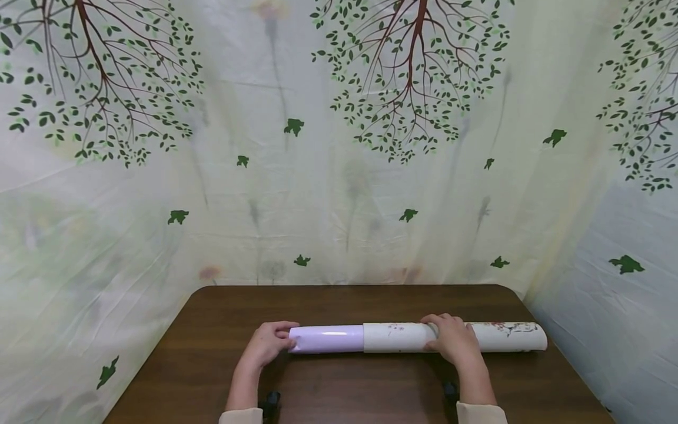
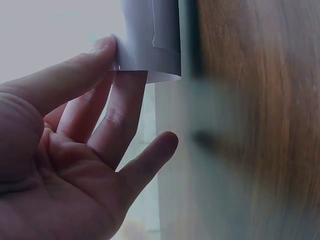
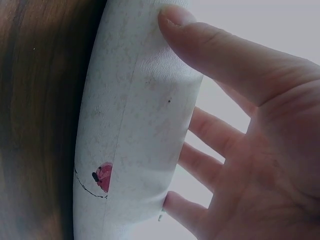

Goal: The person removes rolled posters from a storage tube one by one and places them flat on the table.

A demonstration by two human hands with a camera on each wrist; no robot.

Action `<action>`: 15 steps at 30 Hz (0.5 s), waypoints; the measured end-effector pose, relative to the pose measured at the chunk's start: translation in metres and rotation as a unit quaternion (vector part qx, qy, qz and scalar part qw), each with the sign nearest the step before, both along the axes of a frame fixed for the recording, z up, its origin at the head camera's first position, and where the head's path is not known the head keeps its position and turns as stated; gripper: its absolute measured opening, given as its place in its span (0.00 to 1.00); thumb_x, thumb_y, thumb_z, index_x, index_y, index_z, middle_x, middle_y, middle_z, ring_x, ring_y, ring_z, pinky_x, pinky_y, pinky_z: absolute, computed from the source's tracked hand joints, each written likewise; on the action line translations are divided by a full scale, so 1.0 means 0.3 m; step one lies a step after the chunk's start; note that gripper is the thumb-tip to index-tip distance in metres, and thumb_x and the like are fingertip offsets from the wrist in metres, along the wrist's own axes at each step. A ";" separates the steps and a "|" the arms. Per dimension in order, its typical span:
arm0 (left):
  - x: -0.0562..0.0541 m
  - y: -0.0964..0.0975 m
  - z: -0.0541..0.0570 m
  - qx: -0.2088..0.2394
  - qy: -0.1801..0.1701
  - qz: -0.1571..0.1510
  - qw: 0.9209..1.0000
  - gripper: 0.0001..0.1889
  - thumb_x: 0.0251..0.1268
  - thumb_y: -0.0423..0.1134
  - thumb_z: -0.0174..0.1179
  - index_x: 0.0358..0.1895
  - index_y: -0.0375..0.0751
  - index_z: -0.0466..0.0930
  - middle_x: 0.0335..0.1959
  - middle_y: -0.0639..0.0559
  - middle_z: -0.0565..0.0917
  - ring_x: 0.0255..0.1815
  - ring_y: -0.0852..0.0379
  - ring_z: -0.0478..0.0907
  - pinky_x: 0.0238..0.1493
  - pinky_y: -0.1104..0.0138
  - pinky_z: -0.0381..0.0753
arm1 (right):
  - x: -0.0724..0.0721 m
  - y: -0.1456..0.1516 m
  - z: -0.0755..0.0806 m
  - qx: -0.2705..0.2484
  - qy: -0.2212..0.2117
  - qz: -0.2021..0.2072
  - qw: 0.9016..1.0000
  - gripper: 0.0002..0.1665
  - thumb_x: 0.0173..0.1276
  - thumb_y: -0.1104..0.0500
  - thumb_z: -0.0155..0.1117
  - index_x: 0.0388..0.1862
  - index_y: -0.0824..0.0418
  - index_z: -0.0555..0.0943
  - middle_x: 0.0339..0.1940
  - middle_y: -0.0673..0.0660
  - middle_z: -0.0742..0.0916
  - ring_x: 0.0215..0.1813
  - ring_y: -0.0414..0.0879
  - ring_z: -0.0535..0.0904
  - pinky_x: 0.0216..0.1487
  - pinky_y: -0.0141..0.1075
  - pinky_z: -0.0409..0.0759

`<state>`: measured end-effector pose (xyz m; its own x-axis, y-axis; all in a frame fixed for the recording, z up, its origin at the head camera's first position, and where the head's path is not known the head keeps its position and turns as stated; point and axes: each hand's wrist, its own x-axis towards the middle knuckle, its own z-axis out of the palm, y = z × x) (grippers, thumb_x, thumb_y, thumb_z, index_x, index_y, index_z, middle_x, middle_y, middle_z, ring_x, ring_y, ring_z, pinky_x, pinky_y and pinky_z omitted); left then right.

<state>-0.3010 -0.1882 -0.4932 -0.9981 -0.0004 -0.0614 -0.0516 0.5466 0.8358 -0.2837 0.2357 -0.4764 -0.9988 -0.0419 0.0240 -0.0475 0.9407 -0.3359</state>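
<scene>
A lavender roll of glossy sheet point(image 1: 333, 340) lies sideways on the wooden table, its right part inside a wider white roll point(image 1: 389, 338) printed with branches and blossoms. At the lavender roll's left end, my left hand point(image 1: 269, 344) pinches the rim. In the left wrist view, the thumb lies outside the lavender roll point(image 2: 145, 35) and fingertips reach into its open end; the little finger stands apart. My right hand point(image 1: 454, 340) grips the white roll near its middle, thumb on the near side. In the right wrist view, its fingers go behind the white roll point(image 3: 135, 110), which shows a red printed patch.
The brown wooden table point(image 1: 365, 383) has rounded far corners. Behind it hangs a pale curtain point(image 1: 339, 194) printed with trees and green leaves. Dark wrist straps point(image 1: 271, 401) sit near both sleeves. The white roll's right end lies close to the table's right edge.
</scene>
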 end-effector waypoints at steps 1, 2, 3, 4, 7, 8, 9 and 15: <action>-0.001 -0.004 -0.001 0.001 -0.002 0.001 1.000 0.21 0.58 0.26 0.75 0.57 0.38 0.89 0.39 0.44 0.93 0.42 0.54 0.85 0.41 0.65 0.78 | 0.001 0.000 0.002 -0.001 -0.001 -0.001 1.000 0.30 0.62 0.51 0.82 0.63 0.48 0.85 0.66 0.64 0.85 0.69 0.70 0.75 0.71 0.76 0.63; -0.001 -0.008 -0.001 0.002 -0.005 0.002 1.000 0.21 0.59 0.27 0.74 0.57 0.38 0.89 0.39 0.44 0.93 0.42 0.54 0.85 0.41 0.65 0.78 | 0.002 0.000 0.004 -0.001 -0.002 -0.001 1.000 0.30 0.62 0.51 0.82 0.64 0.48 0.85 0.67 0.64 0.85 0.69 0.70 0.75 0.71 0.76 0.63; 0.000 -0.011 -0.001 0.002 -0.007 0.003 1.000 0.21 0.59 0.27 0.75 0.57 0.38 0.89 0.40 0.44 0.93 0.42 0.54 0.85 0.41 0.65 0.78 | 0.003 0.001 0.005 -0.002 -0.002 -0.001 1.000 0.30 0.62 0.51 0.82 0.64 0.48 0.85 0.67 0.64 0.85 0.69 0.70 0.75 0.71 0.76 0.63; 0.000 -0.015 -0.001 0.002 -0.007 0.004 1.000 0.21 0.59 0.27 0.74 0.57 0.38 0.89 0.40 0.44 0.93 0.42 0.54 0.85 0.41 0.65 0.78 | 0.004 0.002 0.006 -0.002 -0.003 -0.001 1.000 0.30 0.62 0.51 0.82 0.64 0.48 0.85 0.67 0.64 0.85 0.69 0.71 0.75 0.71 0.76 0.63; 0.002 -0.024 0.000 0.005 -0.006 0.007 1.000 0.21 0.58 0.26 0.75 0.57 0.37 0.89 0.40 0.43 0.93 0.42 0.54 0.86 0.41 0.65 0.78 | 0.007 0.004 0.011 -0.004 -0.005 -0.001 1.000 0.30 0.62 0.52 0.82 0.64 0.48 0.85 0.67 0.64 0.84 0.69 0.71 0.75 0.71 0.76 0.63; 0.002 -0.027 -0.001 0.004 -0.005 0.007 1.000 0.21 0.58 0.26 0.75 0.57 0.37 0.89 0.40 0.43 0.93 0.42 0.53 0.86 0.41 0.65 0.78 | 0.007 0.004 0.012 -0.003 -0.005 -0.001 1.000 0.30 0.62 0.52 0.82 0.64 0.49 0.85 0.67 0.64 0.85 0.69 0.71 0.75 0.71 0.76 0.63; 0.002 -0.030 -0.002 0.005 -0.003 0.007 1.000 0.21 0.58 0.26 0.75 0.57 0.37 0.89 0.40 0.42 0.93 0.42 0.53 0.86 0.41 0.65 0.78 | 0.008 0.005 0.013 -0.003 -0.005 -0.002 1.000 0.30 0.62 0.52 0.82 0.64 0.49 0.85 0.66 0.64 0.85 0.69 0.71 0.75 0.71 0.75 0.63; 0.007 -0.049 0.000 0.010 -0.003 0.009 1.000 0.21 0.58 0.26 0.75 0.57 0.36 0.89 0.39 0.42 0.93 0.41 0.54 0.85 0.41 0.66 0.77 | 0.006 0.008 0.018 0.003 -0.011 -0.006 1.000 0.30 0.62 0.52 0.82 0.64 0.49 0.85 0.65 0.65 0.85 0.68 0.70 0.76 0.70 0.74 0.65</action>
<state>-0.2990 -0.2030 -0.4933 -0.9976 -0.0177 -0.0668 -0.0661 0.5280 0.8467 -0.2819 0.2382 -0.4711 -0.9996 -0.0296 0.0028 -0.0288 0.9430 -0.3315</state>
